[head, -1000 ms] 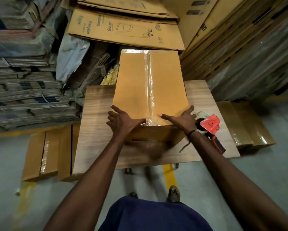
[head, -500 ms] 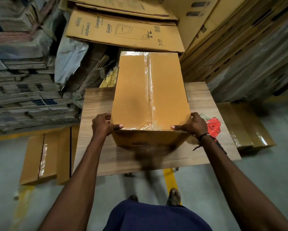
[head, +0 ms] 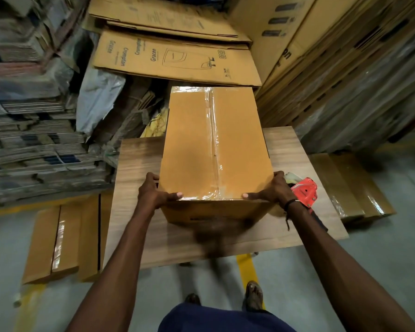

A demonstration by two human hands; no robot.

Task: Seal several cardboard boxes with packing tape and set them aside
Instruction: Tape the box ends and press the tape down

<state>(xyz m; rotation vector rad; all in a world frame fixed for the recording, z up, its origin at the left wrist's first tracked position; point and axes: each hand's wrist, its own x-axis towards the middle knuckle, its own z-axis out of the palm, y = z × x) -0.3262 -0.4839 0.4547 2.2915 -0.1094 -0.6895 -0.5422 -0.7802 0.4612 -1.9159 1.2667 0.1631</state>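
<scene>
- Taped box point(head: 213, 144) in the middle of the table point(head: 297, 152), reaching past its far edge.
- Left hand point(head: 151, 192) clamped on the box's near left corner, thumb on top.
- Right hand point(head: 271, 190) clamped on the near right corner likewise.
- Red tape gun point(head: 306, 191) near the table's right edge, just behind the right hand.

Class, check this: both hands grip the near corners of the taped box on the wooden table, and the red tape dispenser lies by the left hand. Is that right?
One detail is wrong. In the head view, the left hand and right hand do grip the near corners of the taped box on the wooden table, but the red tape dispenser lies by the right hand, not the left.
</scene>
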